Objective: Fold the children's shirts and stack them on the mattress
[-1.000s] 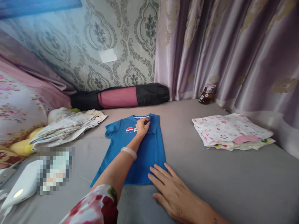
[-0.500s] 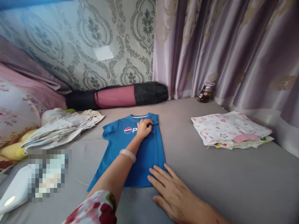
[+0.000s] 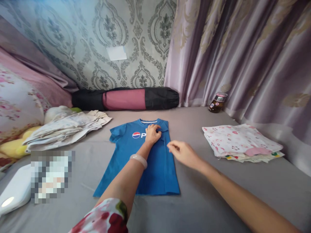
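A blue T-shirt (image 3: 128,161) lies face up on the grey sheet, with a round red, white and blue logo and a white letter on its chest. Its left sleeve sticks out, while the right sleeve is tucked in over the front. Curled fingers of my left hand (image 3: 153,134) rest on the upper right chest, closed on the cloth by the tucked sleeve, hiding part of the lettering. My right hand (image 3: 183,153) is at the shirt's right edge, thumb and fingers pinched together on the edge. A lengthwise crease runs down the right side.
Folded pale clothes (image 3: 70,129) lie at the left beside plush toys. Printed folded cloths (image 3: 238,140) sit at the right. A brown bottle (image 3: 216,105) stands by the curtain; a black and pink roll bag (image 3: 125,99) lies along the wall. A white device (image 3: 18,187) is front left.
My right hand has lifted from flat by the lower hem and moved up to the shirt's right edge, its fingers now closed. My left hand stays on the chest. The view shifted slightly.
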`<state>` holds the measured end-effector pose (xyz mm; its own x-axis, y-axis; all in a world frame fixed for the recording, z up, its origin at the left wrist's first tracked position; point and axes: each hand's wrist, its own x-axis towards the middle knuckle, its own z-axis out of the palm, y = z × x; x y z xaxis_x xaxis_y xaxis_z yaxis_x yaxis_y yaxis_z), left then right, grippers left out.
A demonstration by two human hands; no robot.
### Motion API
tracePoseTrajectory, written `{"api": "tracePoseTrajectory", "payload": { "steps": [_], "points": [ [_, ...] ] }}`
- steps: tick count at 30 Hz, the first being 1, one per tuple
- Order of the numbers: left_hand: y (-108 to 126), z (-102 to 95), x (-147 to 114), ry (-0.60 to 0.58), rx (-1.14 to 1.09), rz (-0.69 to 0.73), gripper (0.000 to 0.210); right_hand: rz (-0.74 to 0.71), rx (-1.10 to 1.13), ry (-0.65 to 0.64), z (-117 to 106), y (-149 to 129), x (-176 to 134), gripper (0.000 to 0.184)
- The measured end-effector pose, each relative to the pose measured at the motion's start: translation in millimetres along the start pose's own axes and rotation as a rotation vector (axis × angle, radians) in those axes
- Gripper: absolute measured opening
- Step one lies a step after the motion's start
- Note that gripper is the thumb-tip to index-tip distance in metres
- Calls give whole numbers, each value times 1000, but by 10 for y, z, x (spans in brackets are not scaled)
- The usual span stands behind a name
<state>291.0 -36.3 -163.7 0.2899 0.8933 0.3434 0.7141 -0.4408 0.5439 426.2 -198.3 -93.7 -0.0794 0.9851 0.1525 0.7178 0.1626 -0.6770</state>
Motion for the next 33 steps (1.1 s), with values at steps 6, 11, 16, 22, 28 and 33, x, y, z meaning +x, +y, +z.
{"api": "tracePoseTrajectory", "payload": {
  "steps": [6,11,16,22,28,33],
  "points": [
    [-13,-10,6,-9,-13,-7,28,399,-261,158,127,411,1122,33],
    [-15,-24,12,-15,-33,5,29,600,-313,103,282,459,1391,39],
    [-7,-35,13,-21,-37,-3,30,614,-327,63,332,539,1491,36],
    [6,-59,2,-33,-9,-11,31,602,-258,28,318,572,1485,35],
    [17,-61,3,-29,-20,-25,30,490,-468,125,345,335,1344,39],
    [37,-68,1,6,-9,-54,25,105,-595,74,482,412,1397,45]
  ]
}}
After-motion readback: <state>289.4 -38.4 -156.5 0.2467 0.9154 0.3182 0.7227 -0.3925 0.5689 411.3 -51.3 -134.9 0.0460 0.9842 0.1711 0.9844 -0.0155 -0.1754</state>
